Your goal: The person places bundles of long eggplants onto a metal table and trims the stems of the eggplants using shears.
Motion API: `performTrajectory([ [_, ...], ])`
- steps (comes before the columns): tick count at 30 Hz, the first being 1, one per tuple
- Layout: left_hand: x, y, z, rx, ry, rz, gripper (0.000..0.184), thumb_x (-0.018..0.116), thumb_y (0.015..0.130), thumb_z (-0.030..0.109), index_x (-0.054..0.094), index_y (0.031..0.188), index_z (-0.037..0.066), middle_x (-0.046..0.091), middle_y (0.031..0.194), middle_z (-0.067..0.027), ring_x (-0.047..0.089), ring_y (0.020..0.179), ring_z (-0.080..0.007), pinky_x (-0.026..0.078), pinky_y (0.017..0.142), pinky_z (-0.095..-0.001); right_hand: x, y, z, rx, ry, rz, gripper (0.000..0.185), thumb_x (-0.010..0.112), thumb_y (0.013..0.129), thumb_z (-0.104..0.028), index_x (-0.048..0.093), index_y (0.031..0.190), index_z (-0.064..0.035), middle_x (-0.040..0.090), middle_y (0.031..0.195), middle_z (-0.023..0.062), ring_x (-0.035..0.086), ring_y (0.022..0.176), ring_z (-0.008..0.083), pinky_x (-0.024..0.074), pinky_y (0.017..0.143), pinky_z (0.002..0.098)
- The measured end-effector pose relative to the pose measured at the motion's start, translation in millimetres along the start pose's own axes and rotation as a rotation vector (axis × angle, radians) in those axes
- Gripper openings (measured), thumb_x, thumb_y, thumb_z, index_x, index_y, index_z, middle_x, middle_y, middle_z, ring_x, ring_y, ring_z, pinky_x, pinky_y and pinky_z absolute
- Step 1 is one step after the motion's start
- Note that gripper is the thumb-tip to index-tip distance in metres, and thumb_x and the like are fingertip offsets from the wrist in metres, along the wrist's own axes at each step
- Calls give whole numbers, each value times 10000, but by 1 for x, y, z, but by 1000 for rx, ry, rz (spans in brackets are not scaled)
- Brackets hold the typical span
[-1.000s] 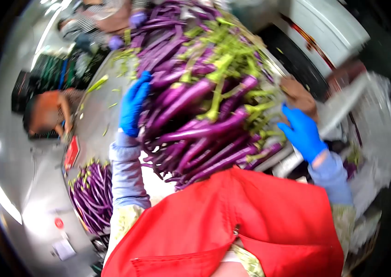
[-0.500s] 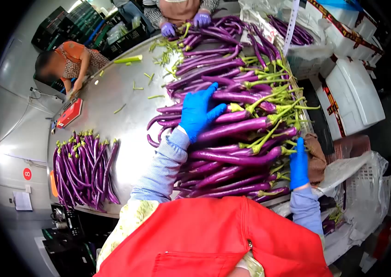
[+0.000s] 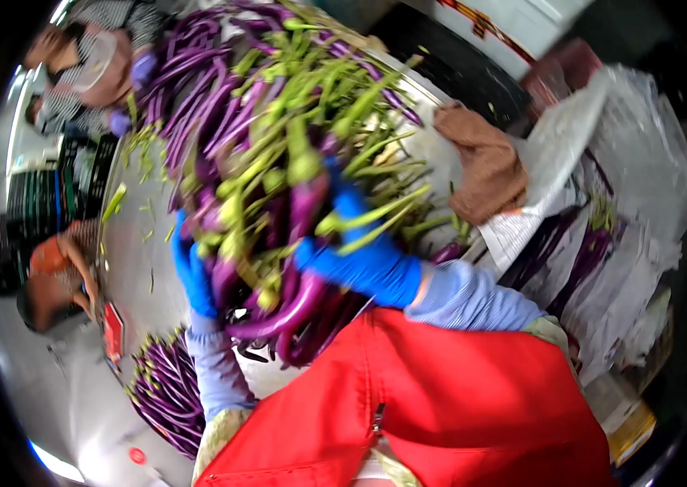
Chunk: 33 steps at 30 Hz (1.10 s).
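Long purple eggplants (image 3: 303,304) with green stems lie in a large heap in front of me, and the nearest ones are blurred. My left hand (image 3: 193,272), in a blue glove, is at the left side of the bunch, its fingers against the eggplants. My right hand (image 3: 364,247), also gloved in blue, reaches in from the right among the stems, with thumb and fingers apart around part of the bunch. Both hands hold the bunch between them. Some fingertips are hidden behind stems.
A second eggplant pile (image 3: 167,390) lies at the lower left of the metal table (image 3: 137,243). A brown cloth (image 3: 481,162) rests at the right edge, beside plastic-lined crates (image 3: 644,178). One co-worker (image 3: 100,69) is at the upper left, another (image 3: 55,276) below, near a red device (image 3: 112,331).
The view has rotated. My right hand has moved from the heap's right edge in among the stems. My left hand has gone from on top to the bunch's left side. The nearest eggplants are bunched together.
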<state>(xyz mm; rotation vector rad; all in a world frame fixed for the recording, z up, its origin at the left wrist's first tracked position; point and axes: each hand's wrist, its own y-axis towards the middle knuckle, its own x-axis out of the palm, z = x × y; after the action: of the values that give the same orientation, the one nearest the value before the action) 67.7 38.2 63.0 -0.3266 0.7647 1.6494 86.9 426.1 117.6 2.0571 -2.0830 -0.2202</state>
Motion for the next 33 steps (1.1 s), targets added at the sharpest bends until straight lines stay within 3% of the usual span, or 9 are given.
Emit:
performTrajectory([
  [5, -3, -18, 26, -107, 12, -43, 508, 486, 934, 253, 368, 1372, 23, 449, 1350, -123, 437, 1233, -246, 323, 1053, -368, 19, -21, -38, -269, -1, -19, 891, 711, 680, -346, 311, 1413, -37, 362, 1391, 159, 254, 1354, 383, 247, 1075, 534],
  [8, -7, -24, 32, -124, 38, -66, 507, 481, 938, 253, 362, 1374, 23, 449, 1349, -124, 443, 1226, -241, 343, 1037, -367, 19, -13, -48, -206, 8, -109, 777, 725, 650, -328, 425, 1323, -80, 388, 1355, 145, 283, 1329, 398, 310, 1039, 537],
  [9, -8, -26, 33, -127, 45, -72, 507, 479, 939, 253, 360, 1374, 23, 448, 1349, -124, 445, 1224, -240, 349, 1032, -367, 14, -11, -51, -183, -8, -209, 734, 652, 754, -420, 418, 1334, -35, 371, 1393, 178, 229, 1367, 376, 209, 1089, 554],
  [14, -9, -28, 39, -123, 70, -97, 505, 472, 945, 254, 350, 1377, 23, 448, 1347, -126, 454, 1213, -232, 382, 1007, -366, 24, -10, -55, -109, -92, -152, 772, 770, 594, -354, 476, 1248, -68, 382, 1357, 213, 357, 1260, 445, 392, 926, 541],
  [17, -4, -21, 39, -92, 63, -112, 504, 467, 948, 254, 344, 1379, 22, 447, 1345, -127, 460, 1207, -228, 401, 991, -366, 18, -6, -52, -163, 32, -109, 661, 750, 634, -350, 501, 1164, -43, 383, 1355, 176, 279, 1314, 431, 239, 1066, 581],
  [20, 9, -1, 45, -31, 37, -144, 503, 462, 952, 254, 338, 1380, 22, 447, 1344, -128, 465, 1200, -224, 421, 976, -365, -6, 17, -29, 71, -9, -260, 772, 730, 702, -348, 398, 1316, -17, 583, 1109, 183, 500, 1158, 334, 331, 1038, 422],
  [26, 43, 26, 110, -96, 20, -138, 447, 475, 967, 234, 410, 1344, 3, 440, 1356, -136, 441, 1222, -213, 346, 1036, -334, -67, 44, 38, 249, -107, -547, 1086, 662, 719, -618, 166, 1434, 32, 481, 1299, 265, 488, 1201, 283, 358, 1009, 330],
  [30, 31, 17, 135, -155, -313, -123, 561, 551, 930, 117, 299, 1416, -5, 302, 1469, -139, 325, 1323, -190, 241, 1099, -314, -100, 14, 8, 240, -175, -529, 883, 648, 773, -569, 369, 1376, 12, 602, 1159, 148, 545, 1104, 202, 383, 972, 300],
  [33, 13, -10, 182, 81, -33, 118, 495, 531, 930, 116, 373, 1386, 8, 359, 1444, -136, 326, 1333, -196, 242, 1098, -353, -135, -24, -7, 340, -399, -431, 482, 638, 828, -443, 646, 1046, -13, 636, 764, 84, 593, 698, 152, 464, 645, 316],
])
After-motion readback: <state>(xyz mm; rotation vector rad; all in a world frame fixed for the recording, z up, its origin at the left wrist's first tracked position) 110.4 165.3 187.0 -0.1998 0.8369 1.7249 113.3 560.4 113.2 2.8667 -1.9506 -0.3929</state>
